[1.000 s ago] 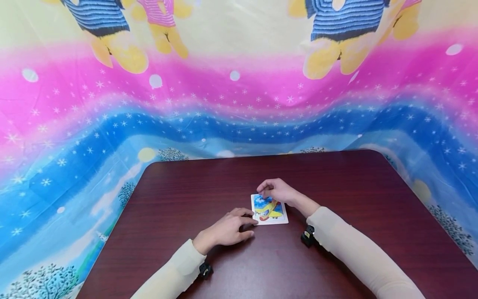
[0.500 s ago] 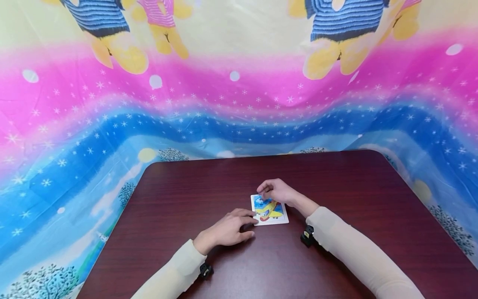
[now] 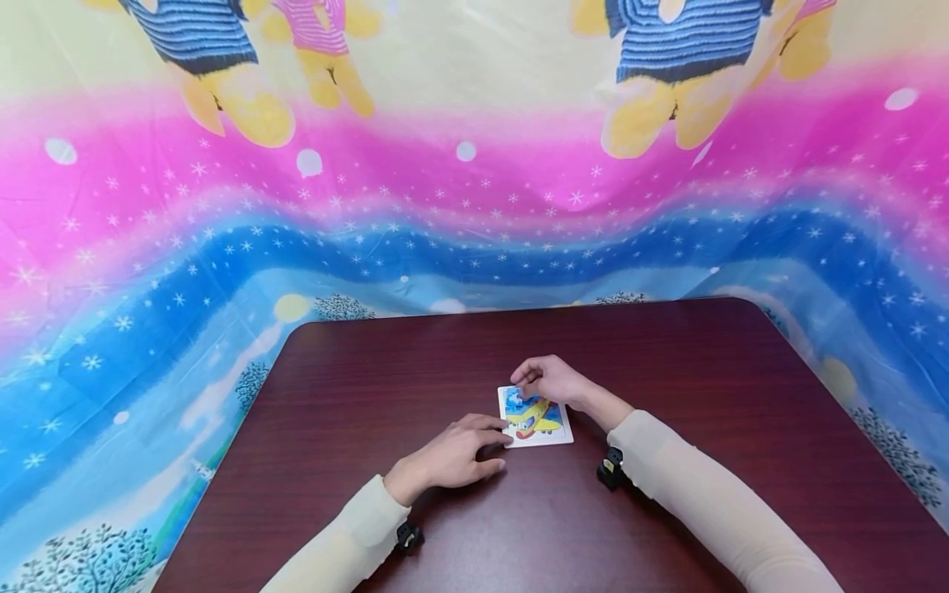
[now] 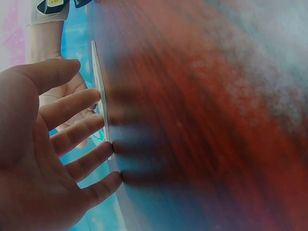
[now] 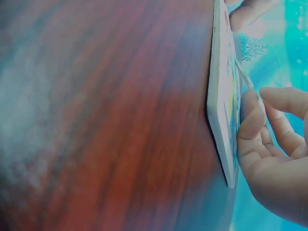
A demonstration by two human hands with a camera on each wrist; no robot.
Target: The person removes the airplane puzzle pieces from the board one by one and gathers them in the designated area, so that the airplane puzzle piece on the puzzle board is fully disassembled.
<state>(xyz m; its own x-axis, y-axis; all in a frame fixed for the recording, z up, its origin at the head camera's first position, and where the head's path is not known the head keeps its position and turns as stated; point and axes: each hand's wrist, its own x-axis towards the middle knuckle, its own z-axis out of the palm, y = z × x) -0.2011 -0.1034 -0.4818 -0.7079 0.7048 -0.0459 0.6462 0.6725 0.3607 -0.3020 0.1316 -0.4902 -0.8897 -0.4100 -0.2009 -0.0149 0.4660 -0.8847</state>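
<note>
A small square picture puzzle board (image 3: 539, 441) with a white border lies flat on the table. Its picture has a yellow airplane on blue. Over the board's far edge, my right hand (image 3: 558, 380) pinches a thin puzzle piece (image 5: 245, 78) between thumb and fingers. In the right wrist view this piece tilts up from the board's face; the fingers hide part of it. My left hand (image 3: 458, 451) lies at the board's left side with fingers spread and extended. In the left wrist view its middle fingertips (image 4: 102, 119) touch the board's edge, and the little finger reaches the tabletop.
The dark reddish-brown table (image 3: 371, 371) has rounded far corners. Behind and beside it hangs a printed cloth (image 3: 474, 247) with snowflakes and bears. A small black camera (image 3: 611, 468) is worn on the right wrist, another camera (image 3: 408, 536) on the left.
</note>
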